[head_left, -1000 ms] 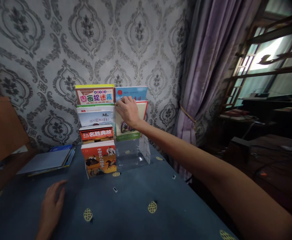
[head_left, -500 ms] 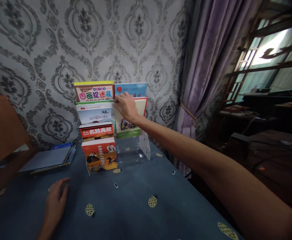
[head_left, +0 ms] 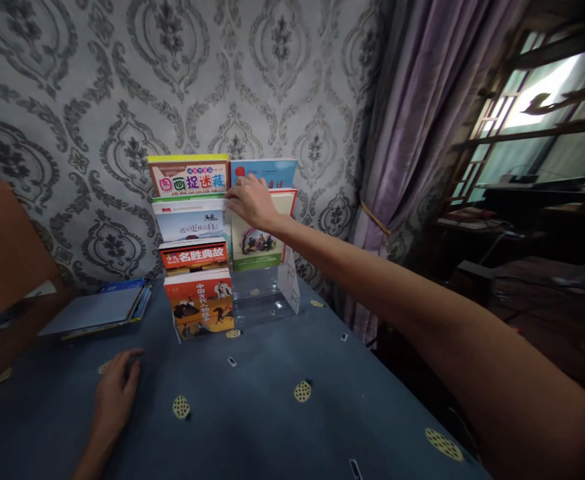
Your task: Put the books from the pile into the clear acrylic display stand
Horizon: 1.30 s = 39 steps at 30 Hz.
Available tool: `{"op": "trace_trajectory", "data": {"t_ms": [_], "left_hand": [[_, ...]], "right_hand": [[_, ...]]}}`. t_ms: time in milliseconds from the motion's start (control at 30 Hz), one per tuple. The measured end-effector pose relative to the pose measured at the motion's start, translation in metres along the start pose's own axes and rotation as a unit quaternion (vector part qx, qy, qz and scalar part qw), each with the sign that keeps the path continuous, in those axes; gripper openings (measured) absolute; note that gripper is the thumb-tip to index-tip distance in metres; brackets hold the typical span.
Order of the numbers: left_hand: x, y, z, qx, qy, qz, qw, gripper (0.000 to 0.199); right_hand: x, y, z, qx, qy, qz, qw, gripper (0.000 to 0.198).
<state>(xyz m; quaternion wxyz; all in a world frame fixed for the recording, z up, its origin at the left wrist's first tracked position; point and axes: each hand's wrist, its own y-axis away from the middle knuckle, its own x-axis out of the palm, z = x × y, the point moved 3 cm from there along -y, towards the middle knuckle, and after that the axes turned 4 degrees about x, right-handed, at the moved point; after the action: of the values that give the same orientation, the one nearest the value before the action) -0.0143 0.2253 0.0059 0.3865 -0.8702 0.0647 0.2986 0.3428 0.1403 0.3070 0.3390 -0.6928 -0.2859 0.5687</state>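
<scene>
My right hand (head_left: 253, 202) reaches to a clear acrylic book rack (head_left: 288, 287), its fingers curled at the join between two columns of books. Fingertips meet the right edge of a pale blue book (head_left: 192, 223). The hand covers the top left corner of a cream-and-green book (head_left: 259, 245), so which book it grips is hard to tell. Behind is a blue book (head_left: 285, 175). The left column also holds a brown-and-yellow book (head_left: 189, 177), a red book (head_left: 197, 257) and an orange book (head_left: 202, 307). My left hand (head_left: 117, 387) rests on the table, thumb and fingers apart, holding nothing.
A dark blue cloth with pineapple prints covers the table (head_left: 252, 427). A stack of thin books (head_left: 97, 310) lies at the left, by a brown box-like object (head_left: 7, 253). Patterned wallpaper stands behind. A tied purple curtain (head_left: 392, 167) hangs right of the table.
The view has tilted slightly, so the rack sits a little higher in the picture. My right hand stays at nearly the same spot on the books. My left hand has hardly moved.
</scene>
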Motion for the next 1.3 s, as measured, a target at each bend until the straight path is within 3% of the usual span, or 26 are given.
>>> {"op": "trace_trajectory", "data": {"t_ms": [467, 667, 800, 933, 1033, 1167, 1300], "left_hand": [[0.004, 0.003, 0.003, -0.001, -0.009, 0.025, 1.0, 0.039], [0.005, 0.004, -0.007, 0.019, -0.013, 0.025, 0.999, 0.037], [0.002, -0.008, -0.007, 0.023, -0.095, 0.023, 0.995, 0.031], [-0.005, -0.038, 0.007, -0.001, -0.16, 0.0, 0.987, 0.033], [-0.01, -0.065, 0.02, -0.017, -0.217, 0.013, 0.976, 0.044], [-0.01, -0.093, 0.035, -0.045, -0.343, 0.149, 0.926, 0.059], [-0.011, -0.102, 0.048, -0.047, -0.376, 0.233, 0.895, 0.062]], "right_hand": [[0.006, 0.009, 0.009, 0.03, 0.029, -0.002, 0.999, 0.018], [0.019, 0.01, 0.003, 0.02, 0.003, -0.043, 0.999, 0.022], [0.018, 0.024, 0.001, -0.002, -0.048, -0.087, 0.995, 0.032], [0.005, 0.06, 0.012, 0.015, -0.073, -0.109, 0.991, 0.033], [-0.01, 0.103, 0.037, -0.004, -0.118, -0.134, 0.984, 0.033], [-0.018, 0.173, 0.085, -0.059, -0.185, -0.127, 0.973, 0.035], [0.0, 0.239, 0.136, -0.122, -0.265, -0.039, 0.956, 0.036]]}}
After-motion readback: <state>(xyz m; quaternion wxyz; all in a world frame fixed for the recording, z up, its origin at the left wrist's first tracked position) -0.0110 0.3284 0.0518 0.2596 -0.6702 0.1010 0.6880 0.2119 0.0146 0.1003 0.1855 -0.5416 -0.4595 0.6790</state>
